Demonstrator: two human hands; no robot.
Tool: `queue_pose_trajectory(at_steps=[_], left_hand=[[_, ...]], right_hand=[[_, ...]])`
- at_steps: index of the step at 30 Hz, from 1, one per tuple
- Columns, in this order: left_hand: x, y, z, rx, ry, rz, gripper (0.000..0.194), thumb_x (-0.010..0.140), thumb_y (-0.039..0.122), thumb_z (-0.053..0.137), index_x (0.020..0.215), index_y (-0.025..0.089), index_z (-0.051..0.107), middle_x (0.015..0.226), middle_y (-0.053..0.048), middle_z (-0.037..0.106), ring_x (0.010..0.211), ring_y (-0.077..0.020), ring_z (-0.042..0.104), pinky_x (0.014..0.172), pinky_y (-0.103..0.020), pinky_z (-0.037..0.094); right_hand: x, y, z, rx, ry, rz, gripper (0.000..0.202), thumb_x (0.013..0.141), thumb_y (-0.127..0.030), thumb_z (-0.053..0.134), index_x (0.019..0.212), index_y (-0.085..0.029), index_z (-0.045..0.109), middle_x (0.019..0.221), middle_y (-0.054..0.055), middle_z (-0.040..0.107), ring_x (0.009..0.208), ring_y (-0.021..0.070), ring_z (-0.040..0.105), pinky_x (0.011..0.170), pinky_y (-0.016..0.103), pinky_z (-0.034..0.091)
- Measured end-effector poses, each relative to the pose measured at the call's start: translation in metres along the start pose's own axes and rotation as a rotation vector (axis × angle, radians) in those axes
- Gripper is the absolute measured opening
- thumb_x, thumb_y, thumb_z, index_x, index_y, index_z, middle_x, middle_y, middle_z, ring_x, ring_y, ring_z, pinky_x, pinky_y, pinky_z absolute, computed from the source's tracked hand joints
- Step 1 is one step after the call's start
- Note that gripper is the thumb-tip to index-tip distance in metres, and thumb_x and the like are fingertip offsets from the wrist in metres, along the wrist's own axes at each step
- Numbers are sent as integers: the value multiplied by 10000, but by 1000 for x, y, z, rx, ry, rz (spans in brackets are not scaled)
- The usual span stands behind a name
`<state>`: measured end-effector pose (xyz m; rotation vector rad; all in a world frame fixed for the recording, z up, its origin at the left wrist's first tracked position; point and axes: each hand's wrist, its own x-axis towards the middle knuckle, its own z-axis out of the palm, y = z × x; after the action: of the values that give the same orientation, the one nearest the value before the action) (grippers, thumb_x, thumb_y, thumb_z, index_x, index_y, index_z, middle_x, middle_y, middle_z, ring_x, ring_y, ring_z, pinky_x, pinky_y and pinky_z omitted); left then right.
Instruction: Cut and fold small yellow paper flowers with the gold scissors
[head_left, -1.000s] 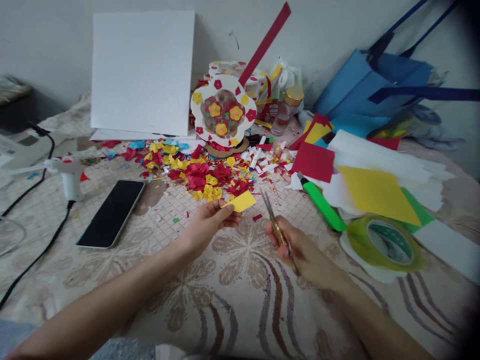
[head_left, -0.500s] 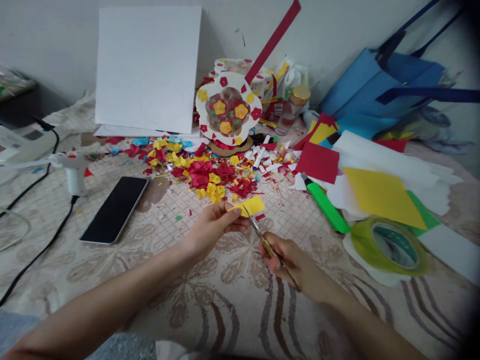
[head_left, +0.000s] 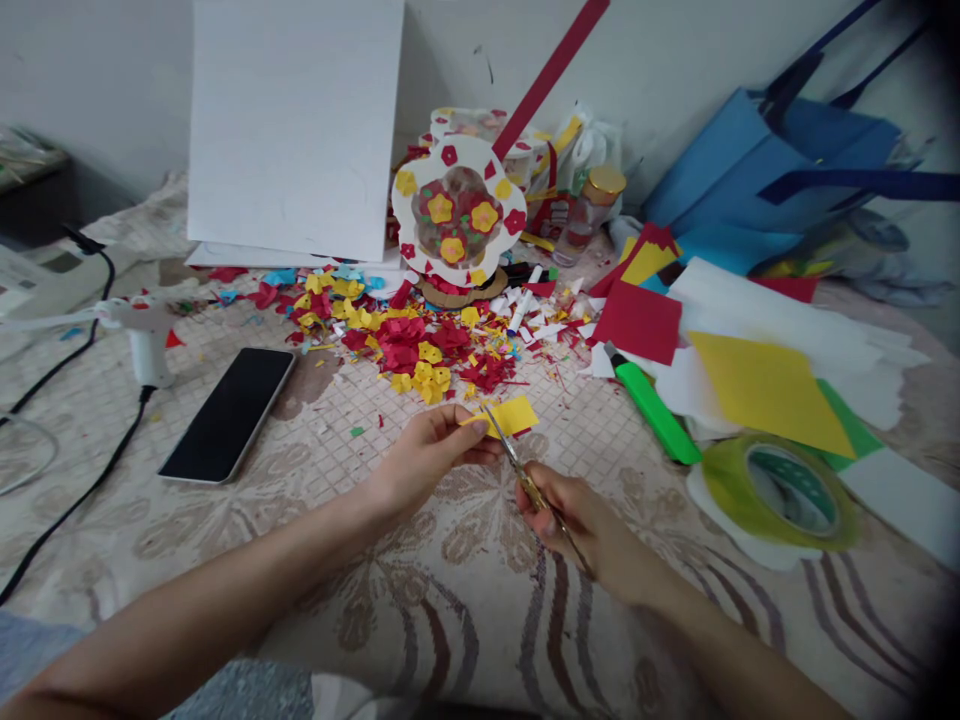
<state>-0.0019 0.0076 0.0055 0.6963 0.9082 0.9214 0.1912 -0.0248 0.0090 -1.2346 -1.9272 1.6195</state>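
Note:
My left hand [head_left: 444, 443] pinches a small yellow paper strip [head_left: 517, 413] between thumb and fingers, low over the patterned tablecloth. Closed around gold-coloured scissors [head_left: 534, 492], my right hand [head_left: 574, 515] is just right of it. The scissor blades lie across the yellow paper near my left thumb. Behind the hands spreads a heap of red and yellow paper flowers [head_left: 409, 345] mixed with scraps. A round white flower-edged piece with red and yellow flowers [head_left: 459, 212] stands upright behind the heap.
At the left are a black phone [head_left: 229, 415] and a white glue gun [head_left: 150, 345] with a black cable. A green cutter [head_left: 656, 410], clear tape roll [head_left: 780, 490] and yellow sheet [head_left: 772, 393] lie right. Behind are a white board [head_left: 295, 130], glass jar [head_left: 589, 215] and blue bag [head_left: 772, 165].
The scissor blades sit a little further left on the yellow paper, with more of the strip to their right. Both hands keep their grip, and the view has shifted slightly.

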Motion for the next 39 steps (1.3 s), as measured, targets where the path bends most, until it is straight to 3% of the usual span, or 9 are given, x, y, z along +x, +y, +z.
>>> queue_pose_trajectory(at_steps=[19,32,39], left_hand=[[2,-1,-1,-8,-7,14,236,720,295,716,731,114,564,709,-32,698,659,-108,649,714,-256,513],[3,-1,-3,-14,-8,18,218,735,277,704,723,121,553,720,-32,694,664,-111,648,722,-267,512],[3,0,-4,-5,-29,29,219,734,289,703,721,120,565,715,-32,699,660,-105,648,706,-249,517]], right_hand=[[0,-1,0,-6,-8,-4,483,800,-674,438,796,-191,457,658,-26,470,562,111,377,511,242,294],[2,0,1,-8,1,17,292,854,-478,454,780,-197,441,657,-22,472,566,113,398,514,235,315],[1,-1,3,7,14,33,274,864,-452,415,760,-199,435,628,-31,435,556,113,397,515,231,327]])
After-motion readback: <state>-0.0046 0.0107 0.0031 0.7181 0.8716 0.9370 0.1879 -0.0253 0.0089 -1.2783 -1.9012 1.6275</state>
